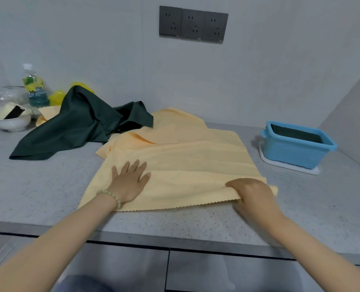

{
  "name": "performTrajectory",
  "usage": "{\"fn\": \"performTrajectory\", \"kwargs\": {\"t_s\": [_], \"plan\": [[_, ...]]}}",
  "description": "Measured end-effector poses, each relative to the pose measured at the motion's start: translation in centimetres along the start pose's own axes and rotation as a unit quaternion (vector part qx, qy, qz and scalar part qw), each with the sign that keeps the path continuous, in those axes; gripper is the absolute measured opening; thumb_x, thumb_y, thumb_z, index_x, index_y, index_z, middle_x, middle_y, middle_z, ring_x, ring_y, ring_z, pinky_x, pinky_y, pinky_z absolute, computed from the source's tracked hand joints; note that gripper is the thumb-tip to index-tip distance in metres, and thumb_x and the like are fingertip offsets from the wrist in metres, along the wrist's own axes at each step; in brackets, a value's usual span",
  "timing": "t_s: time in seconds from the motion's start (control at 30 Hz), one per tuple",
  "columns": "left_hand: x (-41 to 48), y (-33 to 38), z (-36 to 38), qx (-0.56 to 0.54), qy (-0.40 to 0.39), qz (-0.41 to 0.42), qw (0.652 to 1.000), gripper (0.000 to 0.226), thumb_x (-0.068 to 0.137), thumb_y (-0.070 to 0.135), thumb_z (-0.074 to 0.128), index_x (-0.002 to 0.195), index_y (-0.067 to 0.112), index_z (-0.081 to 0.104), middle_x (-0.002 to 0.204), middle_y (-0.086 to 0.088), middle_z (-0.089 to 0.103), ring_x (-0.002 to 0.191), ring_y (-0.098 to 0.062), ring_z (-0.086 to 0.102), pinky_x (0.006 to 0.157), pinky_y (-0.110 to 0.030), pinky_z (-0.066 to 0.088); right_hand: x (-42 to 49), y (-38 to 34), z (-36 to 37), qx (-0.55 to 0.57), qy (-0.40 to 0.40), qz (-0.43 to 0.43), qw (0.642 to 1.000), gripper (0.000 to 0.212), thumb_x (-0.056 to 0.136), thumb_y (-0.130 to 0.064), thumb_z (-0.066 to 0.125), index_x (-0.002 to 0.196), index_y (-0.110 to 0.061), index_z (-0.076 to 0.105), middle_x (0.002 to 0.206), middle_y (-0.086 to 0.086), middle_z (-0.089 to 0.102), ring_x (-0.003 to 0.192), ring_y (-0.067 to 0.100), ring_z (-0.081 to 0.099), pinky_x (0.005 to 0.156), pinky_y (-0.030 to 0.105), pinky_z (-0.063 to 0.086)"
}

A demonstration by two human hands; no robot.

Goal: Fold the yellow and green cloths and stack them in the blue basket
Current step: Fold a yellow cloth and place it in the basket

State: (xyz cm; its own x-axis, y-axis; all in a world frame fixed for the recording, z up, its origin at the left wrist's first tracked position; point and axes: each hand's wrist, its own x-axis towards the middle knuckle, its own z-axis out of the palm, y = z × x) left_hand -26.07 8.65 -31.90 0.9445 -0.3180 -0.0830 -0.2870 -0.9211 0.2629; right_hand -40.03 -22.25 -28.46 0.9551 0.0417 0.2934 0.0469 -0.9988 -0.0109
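**Fingers (140, 166) flat on one side, pinching on the other**

Your left hand (130, 182) presses palm-down with its fingers straight and spread. It rests on the yellow cloth (185, 157) close to the near-left corner, and a beaded bracelet (114, 198) circles that wrist. Your right hand (251, 192) curls over the near-right corner and pinches it, so the fabric bunches at your knuckles.

Little writing can be read. The label on the plastic bottle (35, 87) is a yellow-and-green blur, and the small marks on the three dark wall sockets (193, 24) are too tiny to make out.

The yellow cloth lies mostly flat on the speckled grey counter (38, 186), between your two hands and stretching away from them. Its near hem is cut in a zigzag (pinked, by the look of it), and loose folds rumple its far side. The green cloth (78, 125), dark and smooth, lies crumpled beyond your left hand, well apart from your fingers. Its right end overlaps the yellow cloth's far-left edge.

The blue basket (295, 153), rectangular plastic with a rolled rim, stands to the right beyond your right hand. It rests on a white tray (291, 167), and dark green fabric (297, 134) lies inside it. A white bowl (12, 123) sits at the far left, near the bottle.
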Motion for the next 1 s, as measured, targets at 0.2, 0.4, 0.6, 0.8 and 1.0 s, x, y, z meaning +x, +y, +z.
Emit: {"fn": "performTrajectory", "kwargs": {"t_s": [0.2,0.4,0.6,0.8,1.0], "plan": [[-3.4,5.3,0.8,-0.047,-0.094,0.206,0.973,0.089,0.074,0.091,0.017,0.149,0.046,-0.003,0.155,0.024,-0.011,0.144,-0.006,-0.017,0.116,-0.044,-0.015,-2.4,2.3,0.3,0.053,-0.088,0.017,0.995,0.06,0.082,-0.012,0.057,0.137,-0.036,0.047,0.14,-0.017,0.048,0.128,0.006,0.046,0.097,0.018,0.038],[-4.6,8.3,1.1,0.023,-0.134,0.232,0.963,0.092,0.081,0.074,0.046,0.152,0.037,0.002,0.159,0.015,-0.009,0.145,-0.013,-0.016,0.117,-0.047,-0.012,-1.2,1.3,0.5,0.071,-0.091,-0.027,0.993,0.039,0.097,-0.023,0.046,0.132,-0.038,0.051,0.137,-0.017,0.052,0.125,0.009,0.05,0.097,0.024,0.042],[-4.4,6.9,-2.6,-0.089,-0.111,0.217,0.966,0.022,0.098,0.025,0.044,0.095,0.029,0.066,0.085,0.012,0.063,0.078,-0.008,0.055,0.075,-0.028,0.042,0.0,3.9,-1.3,0.063,-0.15,-0.016,0.987,0.031,0.093,-0.011,0.05,0.11,-0.03,0.068,0.111,-0.016,0.068,0.102,0.009,0.061,0.086,0.025,0.047],[-3.2,5.6,-7.6,-0.102,-0.196,0.236,0.946,0.048,0.092,0.035,0.062,0.05,0.022,0.042,0.047,0.012,0.035,0.043,-0.006,0.029,0.047,-0.017,0.022,0.5,6.5,-5.6,0.229,-0.319,-0.016,0.92,0.036,0.09,-0.028,0.061,0.061,-0.017,0.043,0.056,-0.005,0.034,0.055,0.013,0.03,0.055,0.024,0.024],[-1.4,6.3,-9.9,-0.104,-0.303,0.218,0.922,0.023,0.079,0.05,0.072,0.074,0.027,0.075,0.069,0.015,0.068,0.06,-0.001,0.057,0.06,-0.011,0.042,2.3,7.6,-7.9,0.264,-0.436,0.006,0.86,0.033,0.082,-0.034,0.072,0.079,-0.002,0.066,0.073,0.0,0.06,0.069,0.015,0.056,0.066,0.023,0.041]]}}
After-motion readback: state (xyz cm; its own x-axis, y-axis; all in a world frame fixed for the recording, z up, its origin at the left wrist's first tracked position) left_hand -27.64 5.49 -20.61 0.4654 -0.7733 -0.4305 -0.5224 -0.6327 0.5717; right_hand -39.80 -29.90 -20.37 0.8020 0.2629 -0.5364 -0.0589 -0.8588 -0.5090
